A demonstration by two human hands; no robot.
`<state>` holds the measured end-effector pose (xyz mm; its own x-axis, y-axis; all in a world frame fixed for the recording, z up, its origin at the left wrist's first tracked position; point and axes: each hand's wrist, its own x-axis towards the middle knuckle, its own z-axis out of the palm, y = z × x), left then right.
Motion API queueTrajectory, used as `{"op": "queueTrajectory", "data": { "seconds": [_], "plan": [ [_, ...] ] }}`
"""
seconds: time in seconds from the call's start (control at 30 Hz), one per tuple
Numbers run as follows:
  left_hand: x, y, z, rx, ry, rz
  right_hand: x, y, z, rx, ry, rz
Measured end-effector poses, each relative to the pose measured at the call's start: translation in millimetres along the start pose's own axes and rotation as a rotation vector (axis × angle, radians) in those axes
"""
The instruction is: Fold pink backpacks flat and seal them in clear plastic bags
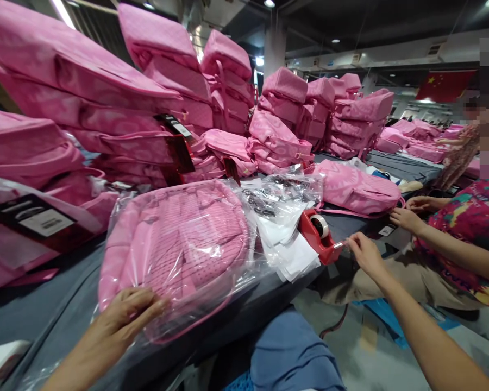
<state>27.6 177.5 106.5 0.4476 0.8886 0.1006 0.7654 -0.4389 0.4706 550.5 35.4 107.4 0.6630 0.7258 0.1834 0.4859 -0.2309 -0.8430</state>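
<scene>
Nearby, one bagged backpack (175, 244), one tape dispenser (320, 234)

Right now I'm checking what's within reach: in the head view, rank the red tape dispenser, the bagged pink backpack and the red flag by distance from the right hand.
1. Red tape dispenser, at the right hand fingertips.
2. Bagged pink backpack, to its left, under the left hand.
3. Red flag, far back on the wall.

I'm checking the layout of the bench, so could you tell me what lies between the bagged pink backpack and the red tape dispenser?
In the head view, loose clear plastic bags lie between the bagged pink backpack and the red tape dispenser.
</scene>
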Motion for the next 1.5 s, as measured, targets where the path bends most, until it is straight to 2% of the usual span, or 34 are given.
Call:
{"op": "queueTrajectory", "data": {
  "seconds": [0.1, 0.2, 0.27, 0.33, 0.4, 0.43, 0.5, 0.63, 0.7, 0.73, 0.8, 0.87, 0.93, 1.03, 1.13, 1.23, 1.33, 1.4, 1.5],
  "plan": [
    [1, -10, 3.4, -0.128, -0.037, -0.011, -32, 13, 3, 0.231, 0.054, 0.127],
    [2, -16, 7.0, -0.199, -0.012, -0.009, -63, 14, 43, 0.406, 0.0, 0.214],
    [-2, -12, 8.1, -0.234, 0.017, 0.007, -84, -1, 78, 0.517, -0.204, 0.256],
    [-5, -4, 7.9, -0.257, 0.033, 0.022, -104, -27, 108, 0.636, -0.526, 0.307],
    [-5, 2, 7.0, -0.29, 0.035, 0.032, -113, -60, 124, 0.66, -0.805, 0.241],
    [-4, 4, 6.4, -0.303, 0.046, 0.023, -112, -77, 130, 0.613, -0.884, 0.128],
    [-2, 5, 5.6, -0.321, 0.055, -0.001, -100, -112, 139, 0.457, -0.959, -0.224],
    [-1, 5, 6.5, -0.339, 0.053, -0.031, -71, -168, 175, 0.035, -0.974, -0.992],
    [-1, 4, 7.5, -0.34, 0.043, -0.028, -61, -185, 199, -0.208, -0.922, -1.237],
    [-1, 4, 7.9, -0.34, 0.041, -0.023, -56, -190, 210, -0.329, -0.884, -1.293],
    [-1, 3, 8.0, -0.344, 0.047, -0.011, -43, -196, 226, -0.536, -0.786, -1.258],
    [-1, 1, 7.8, -0.354, 0.062, -0.001, -29, -195, 229, -0.629, -0.679, -1.119],
    [-2, 0, 7.8, -0.361, 0.074, 0.002, -18, -189, 221, -0.603, -0.56, -0.998],
    [-2, -1, 8.7, -0.353, 0.071, 0.002, -23, -177, 203, -0.431, -0.47, -0.979],
    [-1, -1, 9.8, -0.334, 0.076, 0.001, -49, -172, 203, -0.355, -0.607, -1.093],
    [-1, 3, 7.8, -0.296, 0.083, 0.002, -68, -181, 221, -0.507, -0.713, -1.082],
    [-9, 9, 0.2, -0.185, 0.075, 0.056, -65, -194, 237, -0.634, -0.781, -1.012],
    [-20, 10, -6.7, -0.053, 0.098, 0.115, -57, -199, 240, -0.666, -0.836, -1.015],
    [-39, 3, -13.9, 0.105, 0.21, 0.101, -47, -199, 241, -0.672, -0.873, -1.043]
  ]
}}
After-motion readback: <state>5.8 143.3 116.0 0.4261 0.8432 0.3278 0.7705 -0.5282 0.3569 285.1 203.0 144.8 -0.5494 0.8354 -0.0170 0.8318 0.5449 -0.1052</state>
